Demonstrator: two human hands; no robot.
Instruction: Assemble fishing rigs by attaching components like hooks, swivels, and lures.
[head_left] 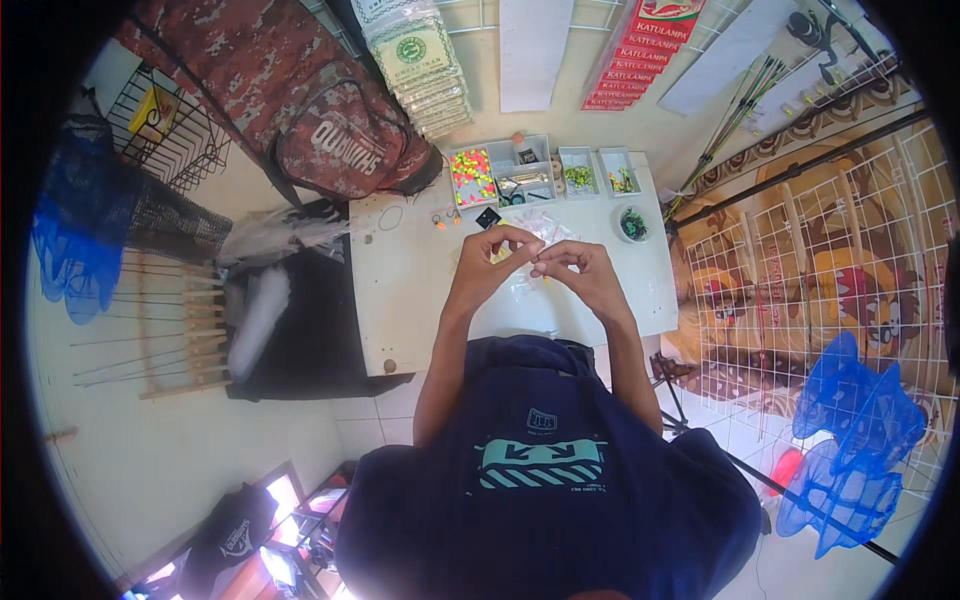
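Here, at a white worktop [400,300], my left hand [497,255] and my right hand [578,264] meet above its middle, fingertips pinched together on something too small to make out. Both hands are narrowed to a tight pinch, thumbs against forefingers, and the two pinches touch each other. I cannot tell what the tiny piece between them is; it sits at the point where my fingertips join, raised just above the worktop.

Under my hands lies a clear plastic bag [545,228], crumpled and partly hidden by my fingers. Just beyond it, toward the far edge of the worktop, stands a row of small compartment trays: one filled with bright pink, yellow and green beads [473,176], a middle tray [528,178] with darker bits, and two smaller trays [598,174] with greenish pieces. A small round dish [633,224] of green bits sits near the right edge, well apart from my right hand. A little black square object [488,217] lies just beside my left fingertips.

To my left, a camouflage bag [300,100] leans by the wall. On my right, fishing rods [760,90] rest against a wire grid [850,250], with blue nets [850,450] lower down.
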